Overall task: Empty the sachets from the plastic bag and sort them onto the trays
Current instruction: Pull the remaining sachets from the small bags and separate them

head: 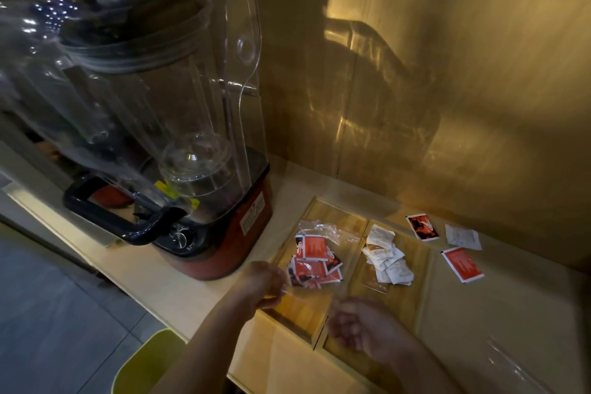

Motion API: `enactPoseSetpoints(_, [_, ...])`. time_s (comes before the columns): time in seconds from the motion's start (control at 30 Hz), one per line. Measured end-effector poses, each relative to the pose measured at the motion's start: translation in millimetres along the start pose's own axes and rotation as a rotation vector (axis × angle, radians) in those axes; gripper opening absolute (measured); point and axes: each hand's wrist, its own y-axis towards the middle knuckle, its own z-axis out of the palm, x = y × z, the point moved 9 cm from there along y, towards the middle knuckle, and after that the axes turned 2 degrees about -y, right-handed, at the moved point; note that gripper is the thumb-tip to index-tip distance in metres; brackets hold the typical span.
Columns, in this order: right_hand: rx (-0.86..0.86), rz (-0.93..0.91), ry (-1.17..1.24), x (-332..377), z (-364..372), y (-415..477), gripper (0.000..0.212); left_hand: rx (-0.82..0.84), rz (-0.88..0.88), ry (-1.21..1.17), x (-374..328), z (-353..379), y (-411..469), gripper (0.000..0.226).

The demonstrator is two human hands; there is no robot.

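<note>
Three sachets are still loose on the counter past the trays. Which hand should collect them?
Right, probably. The right hand is on the side of the loose sachets; the left hand is at the plastic bag.

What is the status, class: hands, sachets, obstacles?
Left hand pinching the clear plastic bag; right hand loosely curled, empty. Red sachets on left tray, white sachets on right; three loose beyond. Blender crowds left.

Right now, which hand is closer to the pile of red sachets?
Left. The left hand is right beside the red sachets, at their near-left edge. The right hand is farther, below and to the right, in front of the white sachets.
</note>
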Motion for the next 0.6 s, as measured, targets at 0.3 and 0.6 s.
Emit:
enactPoseSetpoints(0.3, [-0.120,0.015,0.102,15,-14,16,0.008,0.073,-0.085,0.013,-3,17,1,0.011])
enactPoseSetpoints(0.6, [0.030,-0.030,-0.027,30,-15,0,0.006,0.141,0.136,0.238,-22,4,-6,0.021])
